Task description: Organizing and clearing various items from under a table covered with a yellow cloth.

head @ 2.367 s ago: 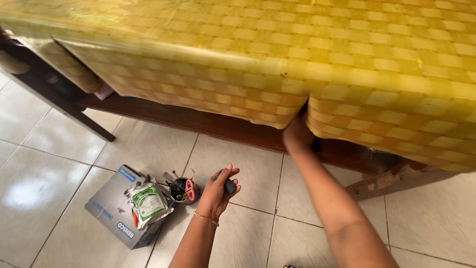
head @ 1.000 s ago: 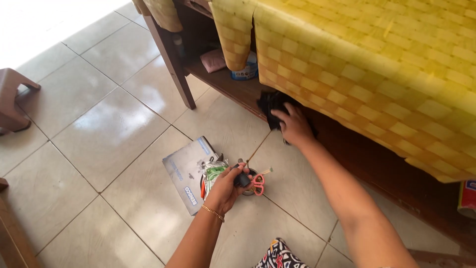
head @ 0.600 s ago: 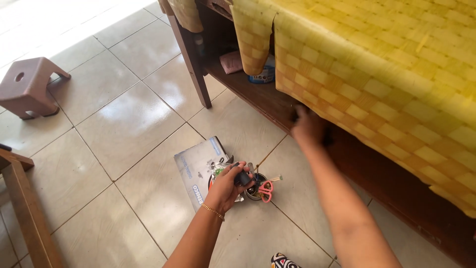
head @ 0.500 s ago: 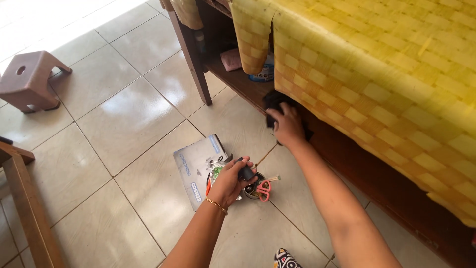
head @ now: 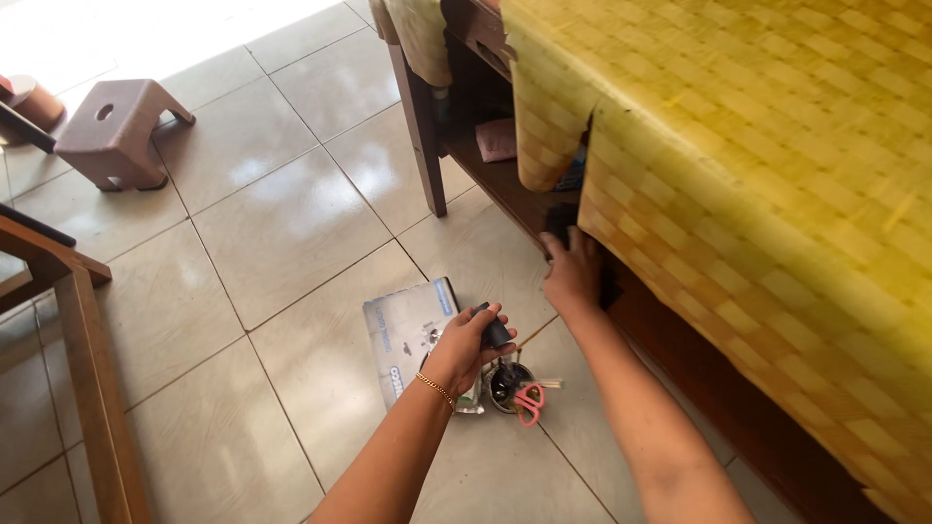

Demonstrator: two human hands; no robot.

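Left hand (head: 474, 342) fingers curled shut in a grip, gold bracelet at wrist, forearm low, right hand (head: 573, 275) reaching far, palm down, fingers bent, arm extended

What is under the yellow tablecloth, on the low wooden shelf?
A pink thing lies on the shelf; the right hand presses a black thing. The tablecloth hides the rest.

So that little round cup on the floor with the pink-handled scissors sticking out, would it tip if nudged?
Probably. The cup looks small and narrow, and the scissors hang over its rim, so it may be top-heavy. On the glossy floor tiles it could also slide. Being round, it might roll once down.
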